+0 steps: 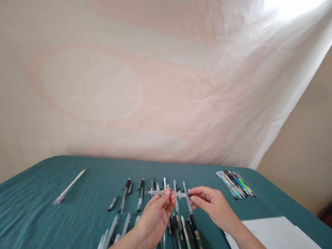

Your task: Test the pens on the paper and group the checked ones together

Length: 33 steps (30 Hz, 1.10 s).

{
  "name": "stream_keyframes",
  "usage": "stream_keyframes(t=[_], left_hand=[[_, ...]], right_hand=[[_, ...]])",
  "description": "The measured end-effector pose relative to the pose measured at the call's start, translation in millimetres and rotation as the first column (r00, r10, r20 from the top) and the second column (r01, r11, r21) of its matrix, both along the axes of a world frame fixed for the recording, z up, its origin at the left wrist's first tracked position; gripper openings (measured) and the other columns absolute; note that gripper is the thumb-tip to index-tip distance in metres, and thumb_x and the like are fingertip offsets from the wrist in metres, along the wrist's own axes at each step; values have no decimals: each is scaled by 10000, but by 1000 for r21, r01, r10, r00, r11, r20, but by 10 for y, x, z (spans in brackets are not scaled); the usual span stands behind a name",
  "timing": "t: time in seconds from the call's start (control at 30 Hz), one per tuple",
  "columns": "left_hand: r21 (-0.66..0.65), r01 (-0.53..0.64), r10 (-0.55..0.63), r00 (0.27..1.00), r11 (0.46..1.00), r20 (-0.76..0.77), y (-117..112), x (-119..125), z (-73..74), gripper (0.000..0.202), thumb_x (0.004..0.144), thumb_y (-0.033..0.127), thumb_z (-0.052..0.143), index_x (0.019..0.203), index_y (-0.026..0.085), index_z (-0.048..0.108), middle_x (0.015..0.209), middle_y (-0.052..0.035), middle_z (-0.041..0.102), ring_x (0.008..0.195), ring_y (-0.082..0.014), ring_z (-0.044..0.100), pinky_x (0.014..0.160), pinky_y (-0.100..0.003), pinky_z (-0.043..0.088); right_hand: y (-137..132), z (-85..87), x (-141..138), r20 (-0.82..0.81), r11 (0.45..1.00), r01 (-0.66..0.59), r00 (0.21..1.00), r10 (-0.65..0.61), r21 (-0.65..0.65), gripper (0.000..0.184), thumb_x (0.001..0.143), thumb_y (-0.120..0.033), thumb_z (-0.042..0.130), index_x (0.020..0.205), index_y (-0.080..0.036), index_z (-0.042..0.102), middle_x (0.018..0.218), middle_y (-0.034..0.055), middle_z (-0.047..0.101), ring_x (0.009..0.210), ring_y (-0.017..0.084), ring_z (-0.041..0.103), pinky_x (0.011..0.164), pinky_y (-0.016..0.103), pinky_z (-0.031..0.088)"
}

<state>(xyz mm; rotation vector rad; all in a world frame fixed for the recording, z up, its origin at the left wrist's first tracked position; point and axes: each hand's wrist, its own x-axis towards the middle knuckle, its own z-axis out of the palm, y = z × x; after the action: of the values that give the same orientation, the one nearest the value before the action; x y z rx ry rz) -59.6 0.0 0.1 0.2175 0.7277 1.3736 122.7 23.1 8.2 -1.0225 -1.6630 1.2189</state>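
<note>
A slim, clear pen (181, 194) is held level above the table, pointing left and right. My left hand (158, 216) is closed around its middle, thumb on top. At the pen's right end, the thumb and fingertips of my right hand (210, 204) pinch a small dark part. Whether that part is joined to the barrel or apart from it, I cannot tell. Below and behind both hands, several pens (140, 195) lie in rows on the green cloth. More pens (186, 237) sit closer to me, some hidden by my left hand and forearm.
At the far right lies a group of several coloured pens (236, 185). White paper sheets (283, 245) rest under and beside my right forearm. One pale pen (70, 186) lies alone on the left. The green cloth (21, 205) covers the table, with a pale sheet (158, 81) hanging behind.
</note>
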Motion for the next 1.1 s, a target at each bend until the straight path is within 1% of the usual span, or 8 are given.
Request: stream_keyframes(t=[0.2,0.27,0.43,0.5,0.7,0.8,0.93,1.1], left_hand=[[11,13,-13,1000,1000,-5,-6,8,-5,105,807,2,501,802,79,572,800,-115,648,621,-107,631,624,-200,551],[10,11,-11,1000,1000,-12,-9,14,-3,110,809,-4,494,804,79,565,789,-115,647,616,-104,630,622,-197,549],[20,16,-16,1000,1000,-14,-8,23,-6,110,804,-7,500,818,87,556,798,-107,646,628,-102,630,628,-196,548],[22,17,-17,1000,1000,-16,-5,23,-12,112,804,-7,499,821,87,557,800,-106,646,629,-102,630,628,-196,548],[29,31,-30,999,999,-29,-16,25,-20,106,806,-1,499,813,81,565,784,-108,649,621,-105,634,625,-195,551],[32,29,-28,999,999,-28,-22,29,-17,106,807,0,501,808,83,568,771,-104,653,617,-105,635,620,-194,552],[11,15,-15,1000,1000,-17,-13,29,-10,94,805,14,515,802,85,576,764,-104,658,611,-109,641,615,-194,556],[-1,3,-3,1000,1000,-20,-12,23,8,99,808,9,509,798,85,572,762,-102,658,605,-103,642,609,-178,554]], right_hand=[[-40,-1,-31,30,1000,4,1000,-4,15,290,741,-371,608,922,-144,621,730,42,678,673,160,630,664,303,517],[-61,6,-43,58,999,19,998,-22,50,267,751,-356,597,916,-147,620,725,38,672,679,160,629,664,294,515],[-104,37,-71,145,979,47,986,-77,198,165,766,-277,579,868,-159,632,725,30,663,676,158,632,658,268,504],[-111,49,-78,163,974,44,983,-81,220,148,770,-259,572,866,-162,632,722,25,663,667,154,633,652,263,504],[-124,54,-83,169,975,51,982,-88,217,158,771,-269,572,870,-162,633,724,31,672,667,162,639,650,267,511],[-126,36,-85,155,982,52,985,-81,184,174,768,-288,575,875,-164,633,725,36,675,677,170,641,640,271,518],[-121,12,-120,125,987,81,987,-99,141,205,770,-332,567,874,-167,631,678,23,662,627,160,629,603,262,516],[-133,8,-173,164,970,122,974,-158,209,256,793,-400,521,859,-176,626,686,20,644,564,141,604,552,241,499]])
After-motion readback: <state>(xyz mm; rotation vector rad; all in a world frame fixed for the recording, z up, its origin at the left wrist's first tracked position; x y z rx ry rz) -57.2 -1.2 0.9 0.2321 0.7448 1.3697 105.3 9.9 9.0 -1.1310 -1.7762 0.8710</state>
